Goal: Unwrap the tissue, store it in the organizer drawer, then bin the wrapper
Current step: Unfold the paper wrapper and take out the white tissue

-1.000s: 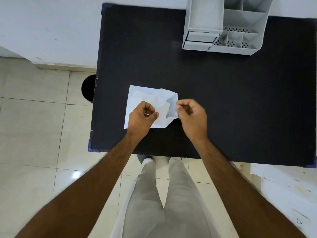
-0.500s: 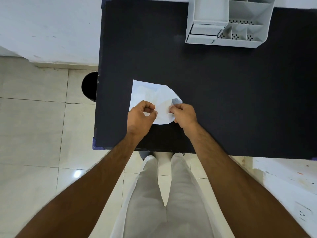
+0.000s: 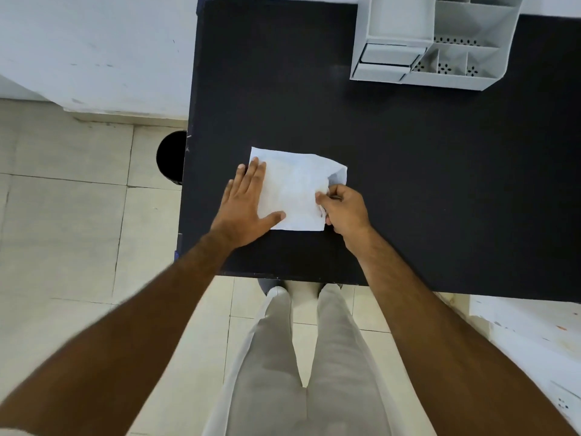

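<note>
A white tissue [image 3: 294, 190] lies nearly flat on the black table [image 3: 440, 171], its right side folded over. My left hand [image 3: 245, 206] rests flat, fingers spread, on the tissue's left edge. My right hand [image 3: 344, 210] pinches the tissue's right edge between thumb and fingers. The grey organizer [image 3: 437, 42] stands at the table's far right, its small drawer [image 3: 390, 55] at the lower left of its front. No separate wrapper can be told apart from the tissue.
A round black bin [image 3: 171, 157] stands on the tiled floor just left of the table. A white wall runs behind. My legs in light trousers [image 3: 298, 357] are below the table's near edge. A white surface sits at the lower right.
My left hand has let go of its pinch and now lies flat on the tissue's left edge. The tissue is spread flatter. My right hand still pinches the right side.
</note>
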